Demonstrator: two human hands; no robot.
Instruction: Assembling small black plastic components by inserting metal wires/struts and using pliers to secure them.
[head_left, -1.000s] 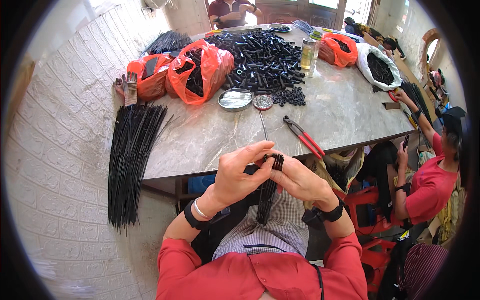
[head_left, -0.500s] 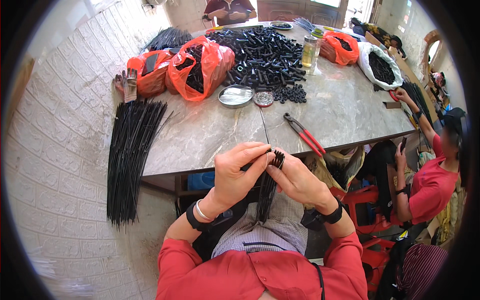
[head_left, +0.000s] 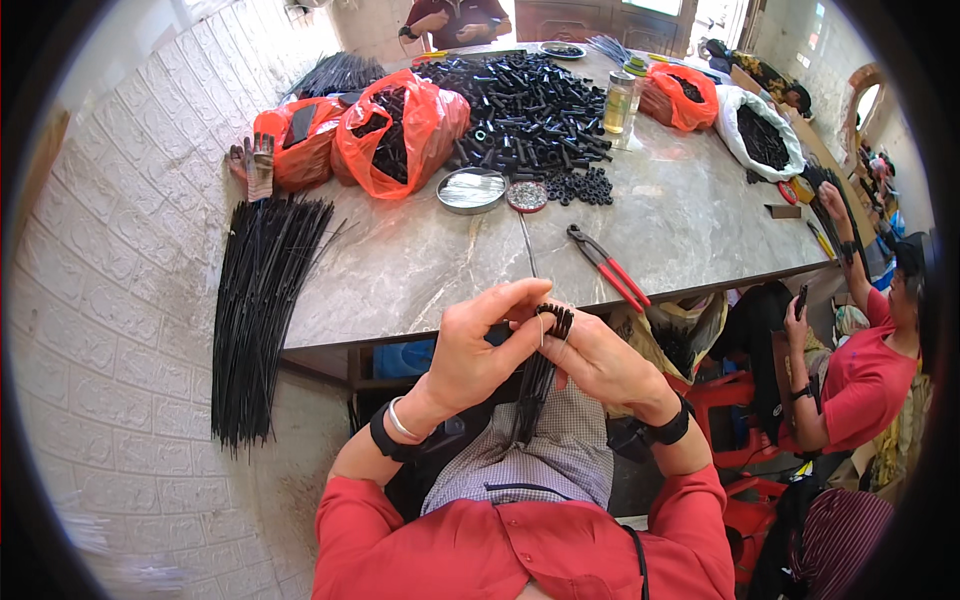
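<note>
Over my lap at the table's front edge, my right hand grips a bundle of thin black strips. The bundle's curled upper ends stand in a row above my right thumb, and its tails hang down. My left hand is closed in a pinch beside those ends, with a thin pale wire at its thumb and fingertips. Part of the wire is hidden by the fingers. Just beyond my hands, a thin dark rod lies on the table. Red-handled pincers rest to the right.
Black tubes lie heaped on the marble-look table, with a dish of thin wires and a small red dish in front. Orange bags stand behind. Long black strips overhang the left edge. A co-worker sits right.
My left fingertips have lifted and shifted slightly right, so the bundle's curled ends show more. The co-worker's raised hand at the right has moved away from the red tool on the table.
</note>
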